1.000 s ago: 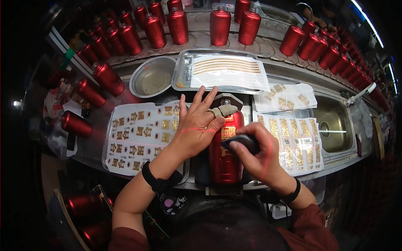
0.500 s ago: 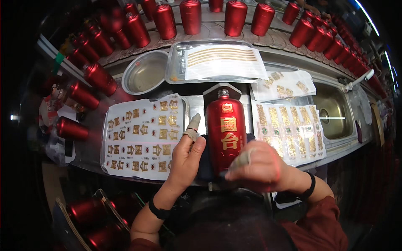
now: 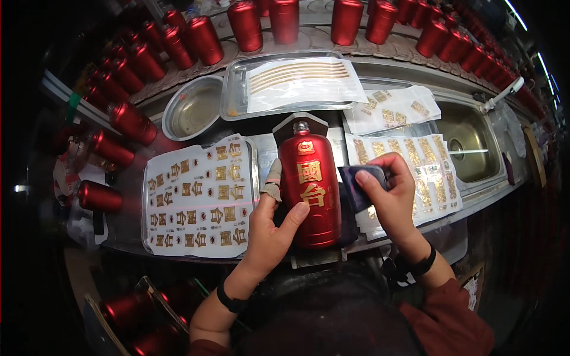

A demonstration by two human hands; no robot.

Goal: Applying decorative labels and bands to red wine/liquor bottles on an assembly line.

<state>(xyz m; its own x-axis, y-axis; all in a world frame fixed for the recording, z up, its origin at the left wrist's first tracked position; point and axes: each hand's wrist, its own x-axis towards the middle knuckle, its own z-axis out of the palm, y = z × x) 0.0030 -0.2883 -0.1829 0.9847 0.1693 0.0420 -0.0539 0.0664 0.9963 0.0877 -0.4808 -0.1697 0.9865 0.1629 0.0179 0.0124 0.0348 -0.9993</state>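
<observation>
A red bottle (image 3: 310, 184) with gold characters on its front lies on a dark stand at the middle of the bench. My left hand (image 3: 268, 228) rests against the bottle's lower left side, thumb on the red body, and its index finger wears a taped cover. My right hand (image 3: 389, 193) grips a small dark pad (image 3: 360, 185) just right of the bottle. A sheet of gold decals (image 3: 199, 199) lies on a tray to the left, and another decal sheet (image 3: 424, 172) lies to the right.
A round metal bowl (image 3: 193, 110) and a metal tray (image 3: 234, 89) holding a sheet with gold strips stand behind the bottle. A steel sink (image 3: 469, 148) is at right. Rows of red bottles (image 3: 202, 35) line the back and left shelves; more sit below left.
My left hand moved from pressing on the bottle's front to its lower left side. My right hand came off the bottle to the right with the pad. The gold characters now show uncovered.
</observation>
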